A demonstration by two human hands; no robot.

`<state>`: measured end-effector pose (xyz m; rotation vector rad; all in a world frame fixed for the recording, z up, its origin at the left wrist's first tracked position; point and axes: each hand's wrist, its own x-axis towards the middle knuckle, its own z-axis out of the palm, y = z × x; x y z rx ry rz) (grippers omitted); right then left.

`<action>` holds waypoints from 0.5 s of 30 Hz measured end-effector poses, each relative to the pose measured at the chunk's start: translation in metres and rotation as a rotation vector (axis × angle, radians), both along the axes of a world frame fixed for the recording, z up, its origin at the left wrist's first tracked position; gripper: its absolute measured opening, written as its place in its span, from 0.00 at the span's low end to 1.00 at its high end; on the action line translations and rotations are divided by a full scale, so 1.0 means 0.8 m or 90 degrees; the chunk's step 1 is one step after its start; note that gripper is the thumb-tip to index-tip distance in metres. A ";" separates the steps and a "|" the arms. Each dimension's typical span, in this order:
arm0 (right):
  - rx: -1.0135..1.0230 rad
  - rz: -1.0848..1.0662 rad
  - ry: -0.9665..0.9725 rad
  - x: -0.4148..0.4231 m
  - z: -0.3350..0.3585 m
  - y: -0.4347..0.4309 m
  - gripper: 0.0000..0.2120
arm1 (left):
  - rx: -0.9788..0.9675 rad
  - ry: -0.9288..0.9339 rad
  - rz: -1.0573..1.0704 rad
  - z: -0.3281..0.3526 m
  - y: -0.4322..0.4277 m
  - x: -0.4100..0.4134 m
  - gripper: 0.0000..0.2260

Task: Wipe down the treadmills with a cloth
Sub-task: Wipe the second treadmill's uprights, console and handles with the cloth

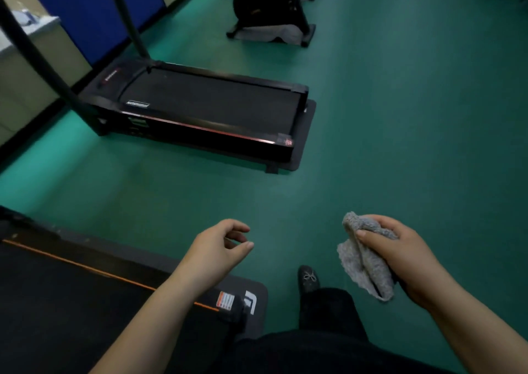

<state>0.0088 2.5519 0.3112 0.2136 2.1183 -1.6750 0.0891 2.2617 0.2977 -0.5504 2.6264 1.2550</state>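
Note:
A black treadmill [205,108] with a red side stripe lies on a dark mat across the green floor ahead of me. A second treadmill [71,288] with an orange stripe fills the lower left, close under my left arm. My right hand [397,253] grips a folded grey cloth [363,259] in the air above the floor, thumb across its top. My left hand [220,245] hovers over the floor just past the near treadmill's edge, fingers loosely curled and holding nothing. Neither hand touches a treadmill.
An exercise bike [274,5] stands at the top centre. Blue and beige partitions [94,11] line the left side, with a counter [25,31] in front. The far treadmill's black uprights [43,59] rise at left. My shoe [308,278] and dark trouser leg are on the green floor [400,116].

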 end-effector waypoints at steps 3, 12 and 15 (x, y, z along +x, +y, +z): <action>-0.001 0.074 0.011 -0.114 0.002 -0.036 0.07 | 0.013 -0.022 0.076 -0.008 -0.019 -0.067 0.09; 0.000 0.260 0.067 -0.360 0.042 -0.181 0.08 | 0.032 0.042 0.318 0.034 -0.119 -0.213 0.09; -0.001 0.303 0.061 -0.409 0.035 -0.239 0.08 | 0.037 0.031 0.386 0.027 -0.155 -0.231 0.08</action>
